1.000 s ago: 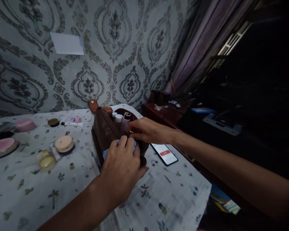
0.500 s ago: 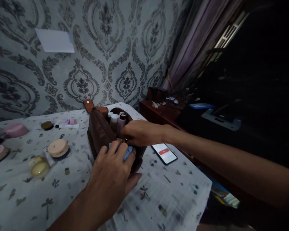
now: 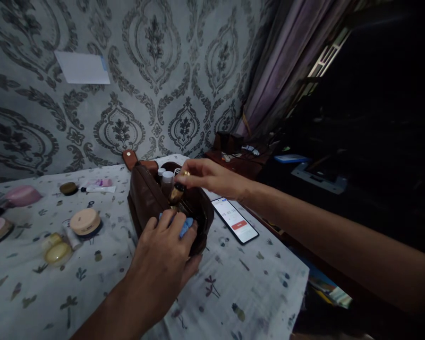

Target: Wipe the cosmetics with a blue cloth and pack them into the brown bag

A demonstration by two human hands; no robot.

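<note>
A brown leather bag (image 3: 147,198) stands open on the table, with white-capped bottles (image 3: 167,178) upright inside at the back. My right hand (image 3: 212,178) is above the opening. Its thumb and fingers pinch a small dark amber bottle (image 3: 177,193) with black and gold at its top; the bottle is tilted and its lower end is within the bag. My left hand (image 3: 163,255) curls over the bag's near rim, the fingers bent inward. Crumpled blue cloth (image 3: 186,226) shows under those fingertips. The bag's lower inside is dark and mostly hidden.
A lit phone (image 3: 237,221) lies right of the bag. To the left are a cream-coloured round compact (image 3: 85,222), a yellow-lidded jar (image 3: 57,250), a white tube (image 3: 99,189) and pink cases (image 3: 22,195). The patterned wall rises behind; the table's edge runs along the right.
My right hand has risen out of the bag's opening, bringing the small amber bottle into sight. My left hand stays at the rim. The view has shifted slightly.
</note>
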